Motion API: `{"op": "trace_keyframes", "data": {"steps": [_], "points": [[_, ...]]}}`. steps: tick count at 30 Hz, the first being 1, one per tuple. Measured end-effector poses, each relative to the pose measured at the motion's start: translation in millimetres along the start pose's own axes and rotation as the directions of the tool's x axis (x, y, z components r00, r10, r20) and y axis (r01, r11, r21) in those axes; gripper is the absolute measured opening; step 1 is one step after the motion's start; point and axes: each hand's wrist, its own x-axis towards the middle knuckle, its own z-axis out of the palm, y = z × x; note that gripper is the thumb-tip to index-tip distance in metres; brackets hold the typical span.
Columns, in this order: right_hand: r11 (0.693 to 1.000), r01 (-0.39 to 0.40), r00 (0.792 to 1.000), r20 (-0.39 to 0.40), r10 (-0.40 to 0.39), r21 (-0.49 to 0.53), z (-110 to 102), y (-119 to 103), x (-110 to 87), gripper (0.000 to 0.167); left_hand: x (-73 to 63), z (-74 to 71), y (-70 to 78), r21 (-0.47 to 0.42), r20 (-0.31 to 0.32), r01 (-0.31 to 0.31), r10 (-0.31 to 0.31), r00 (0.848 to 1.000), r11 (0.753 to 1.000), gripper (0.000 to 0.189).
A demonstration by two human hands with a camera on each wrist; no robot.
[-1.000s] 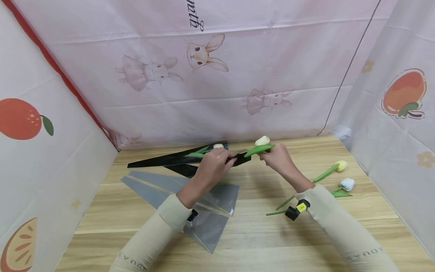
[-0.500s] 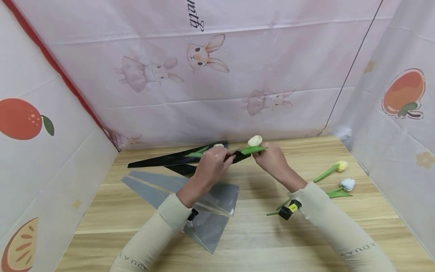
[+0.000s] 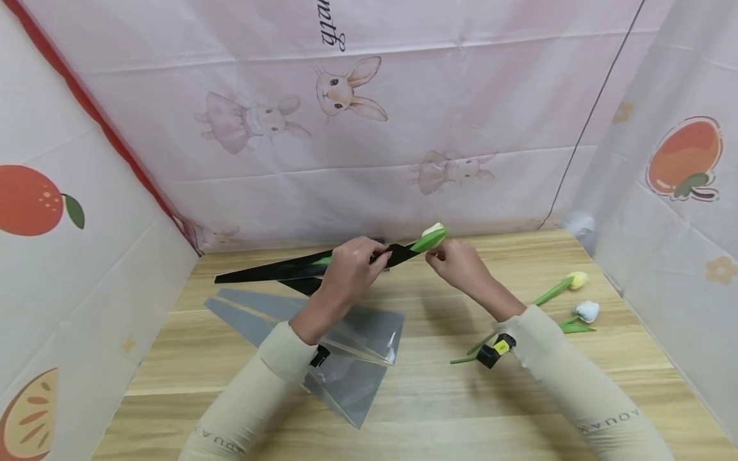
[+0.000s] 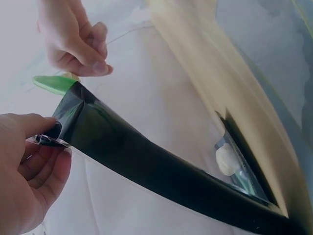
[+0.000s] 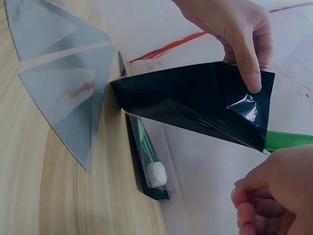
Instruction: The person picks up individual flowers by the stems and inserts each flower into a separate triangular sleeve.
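Observation:
A black flower sleeve [image 5: 190, 100] is raised at a slant above the table. My left hand [image 3: 353, 264] pinches it close to its open end, thumb on one face. A cream tulip [image 3: 432, 230] pokes out of that end, its green leaf [image 4: 55, 84] showing and its stem hidden inside. Just beside the tulip is my right hand [image 3: 461, 264], fingers curled, with nothing visible between them in the left wrist view. Lower down, a second black sleeve [image 3: 271, 270] lies on the table holding another white tulip [image 5: 156, 175].
Grey translucent flower sleeves [image 3: 369, 333] overlap at the table's left middle. On the right lie a yellow tulip [image 3: 576, 280] and a pale blue tulip [image 3: 587, 312], partly behind my right forearm. A printed curtain [image 3: 461, 115] stands along the back edge.
The cream tulip has moved left and deeper into the black sleeve. My right hand came left with it, and its fingers now show apart from the stem. My left hand shifted slightly left.

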Motion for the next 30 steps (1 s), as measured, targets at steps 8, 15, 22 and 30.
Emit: {"op": "trace_keyframes", "data": {"steps": [8, 15, 22, 30], "points": [[0.978, -0.093, 0.994, 0.078, 0.079, 0.189, -2, -1, 3.3, 0.015, 5.8, -10.1, -1.2, -0.024, 0.023, 0.010, -0.010, 1.000, 1.000, 0.010], [0.943, -0.188, 0.981, 0.093, 0.168, 0.274, -8, 10, 2.3, 0.019, 7.8, -15.8, -3.1, -0.037, 0.052, 0.023, -0.021, 0.998, 0.999, 0.010], [0.926, -0.179, 0.984, 0.077, 0.162, 0.333, -29, 21, -1.7, 0.017, 7.4, -17.2, -6.0, -0.031, 0.068, 0.026, -0.024, 0.997, 0.999, 0.010], [0.954, -0.116, 0.993, 0.053, 0.106, 0.276, -40, 23, -6.6, 0.020, 6.7, -15.7, -5.9, -0.038, 0.097, 0.016, -0.012, 0.995, 0.999, 0.010]]}}
